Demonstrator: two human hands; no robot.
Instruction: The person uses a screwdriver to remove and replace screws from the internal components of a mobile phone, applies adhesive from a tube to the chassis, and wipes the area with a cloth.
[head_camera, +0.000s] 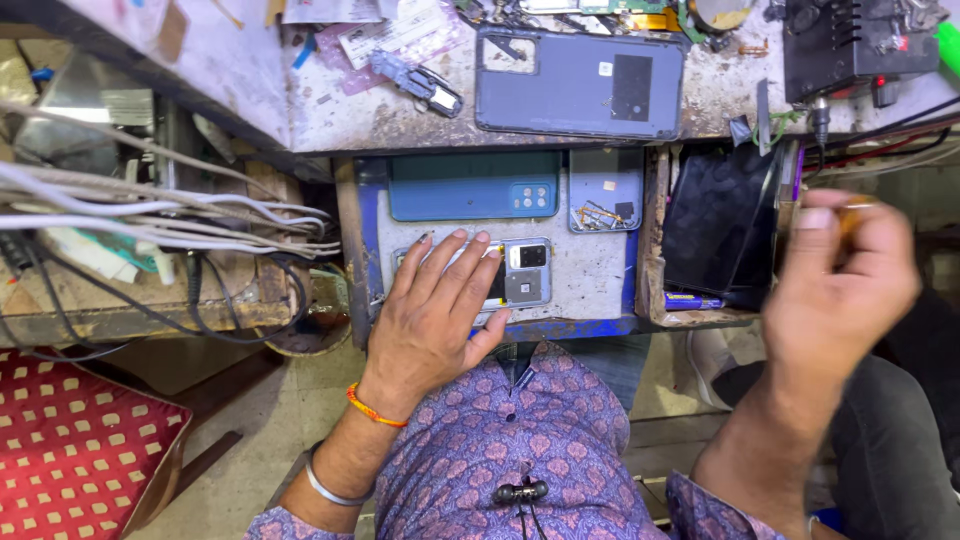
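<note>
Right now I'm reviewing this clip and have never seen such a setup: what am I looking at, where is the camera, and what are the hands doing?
There is no machine here. One camera sits on a person's head and looks down at their two bare hands and their patterned purple shirt. It looks like a phone repair bench.

The left hand lies flat, palm down, on an opened phone resting on a small worn work tray. Above it on the tray lies a blue phone back cover.

The right hand is raised at the right, closed round a small amber-coloured thing that is too blurred to name. Beside it stands a dark phone panel.

On the upper bench lies a grey-blue phone back. White cables run at the left.
</note>
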